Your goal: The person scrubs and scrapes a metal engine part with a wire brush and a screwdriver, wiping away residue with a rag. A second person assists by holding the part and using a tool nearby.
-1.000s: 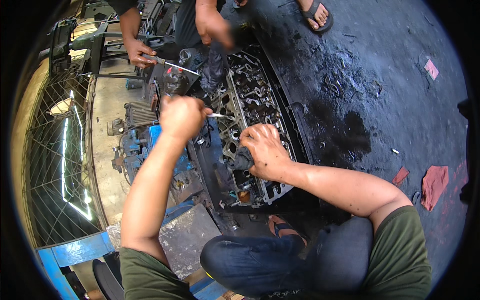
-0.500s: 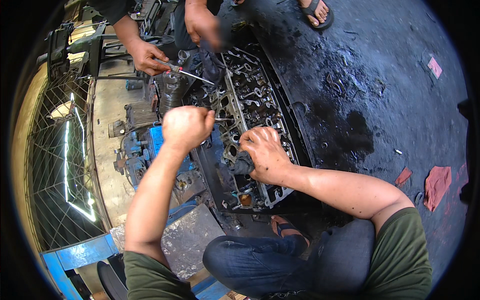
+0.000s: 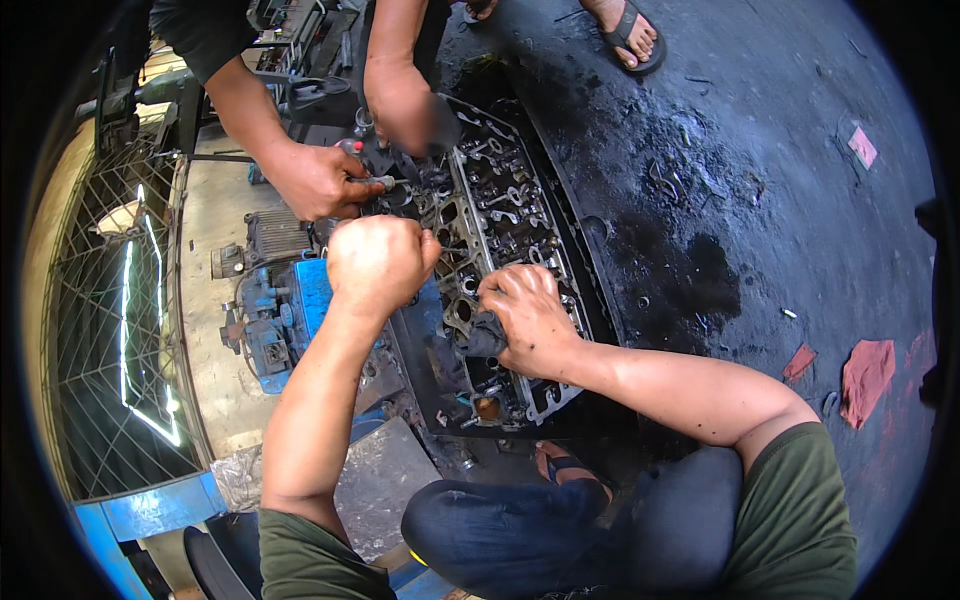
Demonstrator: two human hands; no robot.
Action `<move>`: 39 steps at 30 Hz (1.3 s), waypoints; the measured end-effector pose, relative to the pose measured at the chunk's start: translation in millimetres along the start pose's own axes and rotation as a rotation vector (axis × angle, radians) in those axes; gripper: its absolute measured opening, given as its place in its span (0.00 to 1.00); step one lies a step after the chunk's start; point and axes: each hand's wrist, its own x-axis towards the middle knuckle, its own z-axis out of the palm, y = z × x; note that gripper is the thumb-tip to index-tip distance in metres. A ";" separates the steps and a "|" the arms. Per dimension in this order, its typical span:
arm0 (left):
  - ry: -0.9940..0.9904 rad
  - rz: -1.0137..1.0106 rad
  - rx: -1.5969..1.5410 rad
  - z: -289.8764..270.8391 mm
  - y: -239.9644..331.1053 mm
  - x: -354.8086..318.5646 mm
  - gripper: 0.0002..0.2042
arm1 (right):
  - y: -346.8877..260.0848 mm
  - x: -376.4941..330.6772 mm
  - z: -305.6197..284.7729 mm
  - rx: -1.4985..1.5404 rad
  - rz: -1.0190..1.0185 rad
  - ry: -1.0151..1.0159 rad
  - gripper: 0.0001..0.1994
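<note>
An oily metal cylinder head (image 3: pixel 483 232) with valve gear along its right side lies in front of me. My left hand (image 3: pixel 378 262) is closed in a fist over its left edge, with a thin metal tool (image 3: pixel 452 249) sticking out past the thumb; the fist hides the tool's handle. Bunched under the fingers of my right hand (image 3: pixel 530 315) is a dark rag (image 3: pixel 487 335), pressed against the near part of the head. Across from me, a co-worker's hand (image 3: pixel 315 180) grips a screwdriver (image 3: pixel 376 183), and their other hand (image 3: pixel 405 110) is blurred near the head's far end.
The head sits in a black tray (image 3: pixel 610 300) with raised edges. Blue machine parts (image 3: pixel 270 330) stand to the left, near a wire mesh panel (image 3: pixel 110 400). Oil stains (image 3: pixel 715 265) and a red cloth (image 3: pixel 868 382) mark the floor at right. A co-worker's sandalled foot (image 3: pixel 635 40) stands beyond.
The co-worker's screwdriver hand has moved nearer my left fist, and their other hand has come down toward the head. My own hands keep nearly the same places and grips.
</note>
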 end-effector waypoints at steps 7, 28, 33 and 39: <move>-0.127 -0.024 0.010 -12.9 1.1 6.8 0.18 | 1.1 -1.1 1.5 0.000 -0.016 0.022 0.30; -0.186 0.252 -0.153 -18.1 -9.6 4.3 0.13 | 0.0 -3.0 7.0 -0.018 -0.039 0.107 0.26; -0.155 0.075 -0.054 -19.9 -8.1 5.7 0.14 | -0.5 -2.2 5.7 -0.034 -0.026 0.101 0.28; -0.101 0.062 0.016 -8.3 -13.7 12.3 0.14 | 0.6 -1.2 6.2 -0.075 -0.038 0.104 0.26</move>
